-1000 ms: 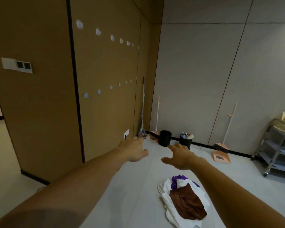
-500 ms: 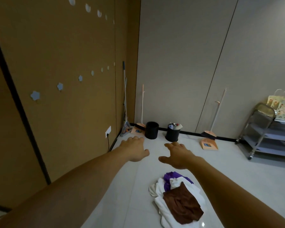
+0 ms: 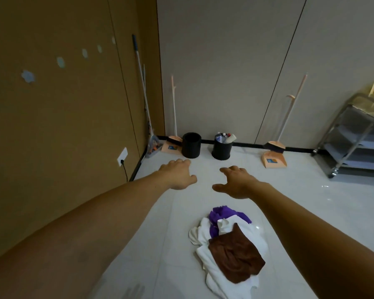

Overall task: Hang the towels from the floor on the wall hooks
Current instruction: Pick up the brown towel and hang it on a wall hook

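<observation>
A pile of towels lies on the pale floor at lower centre: a brown towel [image 3: 235,258] on top, a white towel [image 3: 216,277] under it, a purple towel [image 3: 224,213] at the far end. Pale flower-shaped wall hooks [image 3: 27,76] run in a row along the brown wall on the left. My left hand [image 3: 178,173] and my right hand [image 3: 235,182] are stretched forward above the floor, beyond the pile, palms down, fingers apart, holding nothing. Neither hand touches the towels.
Two black bins [image 3: 191,145] stand by the far wall, one filled with bottles [image 3: 222,146]. Dustpans with brooms [image 3: 273,157] and a mop [image 3: 144,93] lean in the corner. A metal cart [image 3: 354,134] stands at right. A wall socket with a cable [image 3: 122,156] is low on the left.
The view has tipped down and swung right, so the upper row of hooks left the frame and the towel pile sits larger. Both hands stay outstretched and empty.
</observation>
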### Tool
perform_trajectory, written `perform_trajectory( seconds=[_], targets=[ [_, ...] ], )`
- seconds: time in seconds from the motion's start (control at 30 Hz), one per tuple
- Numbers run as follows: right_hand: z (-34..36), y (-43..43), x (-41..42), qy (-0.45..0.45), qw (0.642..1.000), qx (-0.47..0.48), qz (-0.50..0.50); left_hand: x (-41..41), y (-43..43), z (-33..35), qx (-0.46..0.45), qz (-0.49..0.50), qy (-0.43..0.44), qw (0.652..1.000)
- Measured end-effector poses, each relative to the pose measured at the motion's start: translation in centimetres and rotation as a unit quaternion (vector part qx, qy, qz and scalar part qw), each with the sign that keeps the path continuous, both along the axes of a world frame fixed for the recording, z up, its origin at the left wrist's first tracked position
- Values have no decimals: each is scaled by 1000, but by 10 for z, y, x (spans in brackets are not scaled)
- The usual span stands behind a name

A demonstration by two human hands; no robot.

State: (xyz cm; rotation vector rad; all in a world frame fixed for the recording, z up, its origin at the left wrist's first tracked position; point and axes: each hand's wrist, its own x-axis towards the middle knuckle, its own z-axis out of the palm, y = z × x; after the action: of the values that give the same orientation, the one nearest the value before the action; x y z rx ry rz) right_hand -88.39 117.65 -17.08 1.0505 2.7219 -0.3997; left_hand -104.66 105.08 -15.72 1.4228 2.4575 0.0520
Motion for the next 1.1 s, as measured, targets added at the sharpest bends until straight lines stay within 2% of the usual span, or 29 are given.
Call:
perform_trajectory(
  seconds=[0.17,0.4,0.57,0.73,0.8,0.9,1.0,1.1],
  targets=[
    [-49,62,-20,-34,998,-34,-42,-26,86,-57,-13,-10,-20,1000],
    [-128,154,-59,-93,982,-111,-117,-72,209,-151,-94,-110,-94,985],
    [-206,206,-60,-102,966,-166,-170,-80,269,-227,-129,-138,-144,971],
    [-327,242,-52,-161,942,-220,-198,-75,300,-337,-160,-138,-194,958],
    [-386,250,-46,-156,932,-255,-206,-71,305,-395,-173,-126,-202,956],
    [-475,251,-33,-105,941,-257,-195,-63,306,-489,-218,-122,-210,945],
    [-562,255,-22,-133,933,-265,-204,-54,309,-575,-237,-117,-212,941],
    [-644,260,-16,-160,942,-239,-171,-47,312,-647,-227,-101,-224,942]
  ],
)
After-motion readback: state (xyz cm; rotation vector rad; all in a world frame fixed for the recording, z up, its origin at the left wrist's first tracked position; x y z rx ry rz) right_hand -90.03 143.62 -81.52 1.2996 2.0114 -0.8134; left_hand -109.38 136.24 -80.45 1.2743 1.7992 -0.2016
